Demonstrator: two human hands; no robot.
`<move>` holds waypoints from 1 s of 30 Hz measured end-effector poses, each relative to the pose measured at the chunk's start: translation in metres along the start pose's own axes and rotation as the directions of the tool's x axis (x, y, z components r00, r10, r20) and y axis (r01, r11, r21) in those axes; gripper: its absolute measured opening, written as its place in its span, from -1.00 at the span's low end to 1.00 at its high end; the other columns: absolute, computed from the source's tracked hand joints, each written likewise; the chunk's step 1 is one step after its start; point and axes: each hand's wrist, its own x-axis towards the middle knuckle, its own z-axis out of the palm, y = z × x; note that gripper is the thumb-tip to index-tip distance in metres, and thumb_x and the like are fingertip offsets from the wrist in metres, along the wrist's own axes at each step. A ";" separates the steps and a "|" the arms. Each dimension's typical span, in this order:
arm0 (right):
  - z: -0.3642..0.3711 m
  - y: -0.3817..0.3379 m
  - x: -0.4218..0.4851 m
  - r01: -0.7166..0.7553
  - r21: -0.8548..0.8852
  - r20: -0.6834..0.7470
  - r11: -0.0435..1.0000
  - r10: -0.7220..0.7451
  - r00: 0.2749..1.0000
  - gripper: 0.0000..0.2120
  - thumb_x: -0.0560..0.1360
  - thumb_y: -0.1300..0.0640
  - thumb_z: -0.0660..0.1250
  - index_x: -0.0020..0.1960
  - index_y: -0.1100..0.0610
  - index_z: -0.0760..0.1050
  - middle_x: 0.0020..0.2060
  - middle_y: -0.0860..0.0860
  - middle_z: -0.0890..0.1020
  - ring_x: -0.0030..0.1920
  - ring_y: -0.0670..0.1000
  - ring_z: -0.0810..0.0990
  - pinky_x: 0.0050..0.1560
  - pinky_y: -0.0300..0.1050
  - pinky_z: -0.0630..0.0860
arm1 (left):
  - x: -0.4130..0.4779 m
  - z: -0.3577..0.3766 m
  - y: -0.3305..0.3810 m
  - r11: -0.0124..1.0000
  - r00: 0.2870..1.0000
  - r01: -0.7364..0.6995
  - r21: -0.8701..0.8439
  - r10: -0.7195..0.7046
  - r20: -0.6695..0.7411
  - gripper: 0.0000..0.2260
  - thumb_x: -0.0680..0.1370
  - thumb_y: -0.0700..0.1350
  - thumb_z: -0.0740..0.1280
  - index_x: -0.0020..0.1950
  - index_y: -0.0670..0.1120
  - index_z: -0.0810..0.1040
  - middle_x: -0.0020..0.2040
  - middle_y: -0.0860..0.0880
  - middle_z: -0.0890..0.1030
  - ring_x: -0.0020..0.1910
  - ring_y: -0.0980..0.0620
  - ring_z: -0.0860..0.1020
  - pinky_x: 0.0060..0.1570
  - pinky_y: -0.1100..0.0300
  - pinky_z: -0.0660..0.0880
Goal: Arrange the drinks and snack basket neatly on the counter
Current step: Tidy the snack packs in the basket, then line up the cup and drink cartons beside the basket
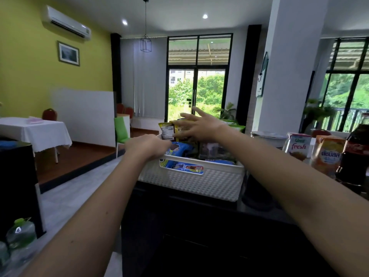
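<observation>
A white woven plastic snack basket (199, 182) sits on the dark counter (199, 216), filled with blue cookie packs and other snack packets. My left hand (149, 145) is closed over the basket's left rim. My right hand (196, 126) reaches over the far side with fingers spread, pressing against a yellow-brown snack packet (166, 129) that stands upright in the basket. To the right stand a juice carton marked "fresh" (298, 145), an orange juice carton (327, 158) and a dark cola bottle (353, 154).
Plastic water bottles with green caps (19, 234) sit at the lower left beside a black box (18, 176). Beyond the counter are a white-clothed table (40, 132), a green chair (121, 130), a white pillar (289, 76) and glass doors.
</observation>
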 end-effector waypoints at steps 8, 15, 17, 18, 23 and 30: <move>0.044 0.016 -0.021 -0.256 0.396 0.189 0.882 0.194 0.963 -0.42 0.59 -0.26 -0.12 0.47 -0.28 -0.38 0.53 -0.11 -0.30 0.55 0.09 -0.16 0.47 0.28 0.09 | 0.008 0.004 -0.001 0.999 0.999 0.012 0.038 -0.010 -0.037 -0.39 0.45 0.33 0.01 0.25 -0.02 0.53 0.24 -0.09 0.55 0.10 -0.11 0.51 0.15 0.00 0.45; 0.033 0.014 -0.020 -0.323 0.382 0.268 0.866 0.230 0.935 -0.38 0.60 -0.26 -0.04 0.46 -0.29 -0.40 0.50 -0.06 -0.39 0.53 0.13 -0.28 0.43 0.39 -0.18 | 0.004 0.003 0.000 0.999 0.998 0.034 0.039 -0.032 -0.057 -0.40 0.46 0.31 0.02 0.26 -0.03 0.52 0.24 -0.10 0.55 0.11 -0.12 0.51 0.16 -0.02 0.44; 0.024 0.013 -0.022 -0.302 0.399 0.222 0.866 0.229 0.948 -0.37 0.60 -0.24 -0.04 0.46 -0.26 -0.42 0.50 -0.05 -0.40 0.52 0.13 -0.32 0.41 0.36 -0.23 | 0.000 0.003 0.001 1.000 0.998 0.023 0.005 -0.023 -0.062 -0.38 0.42 0.33 0.00 0.23 -0.02 0.53 0.19 -0.10 0.56 0.08 -0.12 0.51 0.15 -0.03 0.45; 0.019 0.012 -0.025 -0.286 0.413 0.203 0.865 0.218 0.955 -0.38 0.61 -0.23 -0.06 0.47 -0.25 -0.40 0.50 -0.05 -0.39 0.52 0.12 -0.33 0.41 0.34 -0.25 | -0.001 0.003 0.001 1.000 0.997 0.013 -0.012 -0.014 -0.078 -0.38 0.40 0.33 -0.02 0.19 -0.01 0.54 0.15 -0.10 0.58 0.04 -0.12 0.52 0.13 -0.04 0.45; 0.005 0.014 -0.056 -0.219 0.454 0.197 0.863 0.143 0.970 -0.44 0.62 -0.21 -0.09 0.50 -0.26 -0.33 0.51 -0.08 -0.35 0.52 0.07 -0.32 0.46 0.28 -0.22 | -0.017 0.002 0.004 0.978 0.926 -0.106 -0.182 0.030 -0.377 -0.68 0.58 0.10 0.11 0.12 -0.01 0.56 0.05 -0.07 0.61 -0.06 -0.09 0.51 0.04 0.04 0.48; -0.016 0.017 -0.134 -0.351 0.443 0.187 0.825 0.298 0.936 -0.46 0.62 -0.19 -0.12 0.54 -0.16 -0.21 0.55 -0.09 -0.18 0.55 0.01 -0.19 0.50 0.23 -0.14 | -0.052 0.003 0.017 0.936 0.851 -0.303 -0.179 0.182 -0.493 -0.67 0.63 -0.01 0.03 -0.02 -0.10 0.55 -0.11 -0.07 0.56 -0.16 -0.08 0.46 0.15 -0.03 0.42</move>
